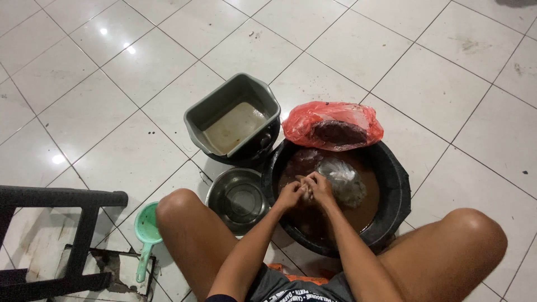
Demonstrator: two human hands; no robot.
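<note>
From the head camera I see both hands together over the black round basin [391,184], which stands on the white tiled floor [112,112] between the knees, a little to the right of the middle. The left hand [290,196] and the right hand [320,189] touch each other, and the fingers of both are curled in and pressed together, as if they clench some small thing between them; what this thing is, I cannot tell, because the fingers hide it. The basin holds brown, cloudy water [366,210]. Just beside the right hand, on its far right side, a clear plastic bag [344,179] lies in this water, crumpled and wet. On the far rim of the basin rests a red plastic bag [333,124] with something dark inside it. To the left of the basin, touching it or almost touching, stands a steel bowl [238,198], and it looks empty. Farther away, behind the bowl, there is a grey square tub [232,120] with a little pale liquid at the bottom. Near the left knee a green plastic scoop [146,235] lies on the floor, and at the left edge I see part of a black stool [61,198].
</note>
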